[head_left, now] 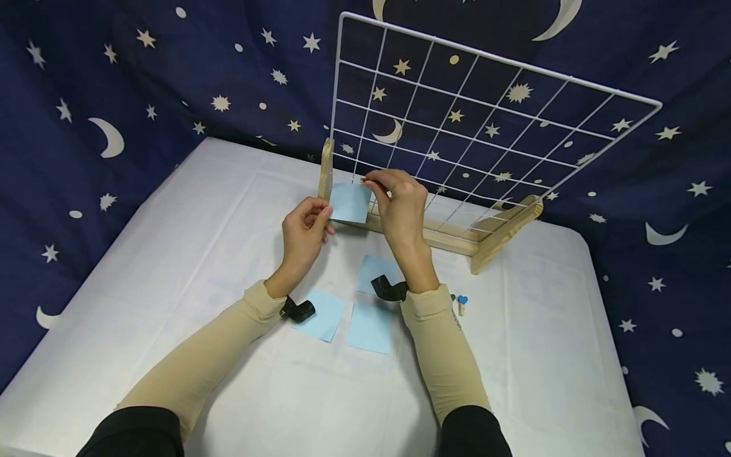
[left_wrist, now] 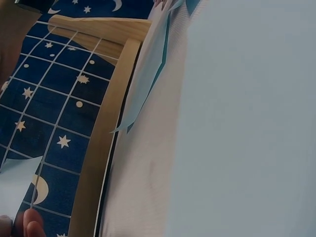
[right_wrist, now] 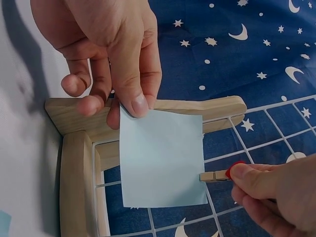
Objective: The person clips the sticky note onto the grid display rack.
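Note:
A square light-blue paper note (head_left: pixel 350 203) lies against the lower left part of a white wire grid (head_left: pixel 419 84). My left hand (head_left: pixel 304 233) pinches one corner of the note between thumb and fingers. In the right wrist view, a small wooden clothespin (right_wrist: pixel 213 176) with a red top meets the note's opposite edge beside a grid wire. Thumb and fingers of my right hand (head_left: pixel 404 206) pinch this clothespin at its red end. Only the fingertips of the left hand show in the left wrist view, at the note's edge.
Wooden feet (head_left: pixel 508 231) and a wooden bar hold the grid upright on the white-covered table (head_left: pixel 228 190). Several more blue notes (head_left: pixel 370 327) lie in front of it. Right of the right forearm is a clothespin with a blue heart (head_left: pixel 462 303). A star-patterned curtain (head_left: pixel 188 63) hangs behind.

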